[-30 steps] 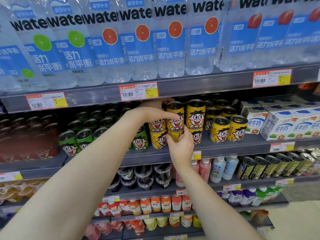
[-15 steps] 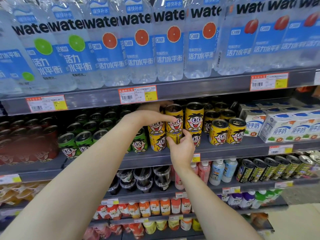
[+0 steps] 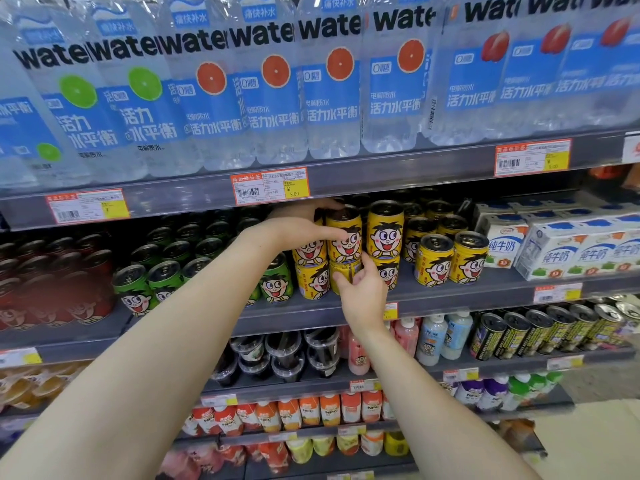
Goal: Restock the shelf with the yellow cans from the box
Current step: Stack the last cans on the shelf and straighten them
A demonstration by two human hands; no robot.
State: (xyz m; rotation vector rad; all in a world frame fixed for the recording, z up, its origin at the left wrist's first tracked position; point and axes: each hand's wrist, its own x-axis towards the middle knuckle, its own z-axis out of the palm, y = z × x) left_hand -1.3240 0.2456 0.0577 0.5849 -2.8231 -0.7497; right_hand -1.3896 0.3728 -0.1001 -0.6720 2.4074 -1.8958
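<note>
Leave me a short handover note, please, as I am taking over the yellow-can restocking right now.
Left grip: curled round the upper yellow can of the middle stack.
Right grip: fingers round the lower yellow can beneath it.
Position: both cans stand on the middle shelf, between the green cans and the milk cartons. Neighbouring yellow stacks are two high.
Done: several yellow cans shelved.
Left: settle this stack and fetch more. The box is out of view, so the remaining count is unknown.
</note>
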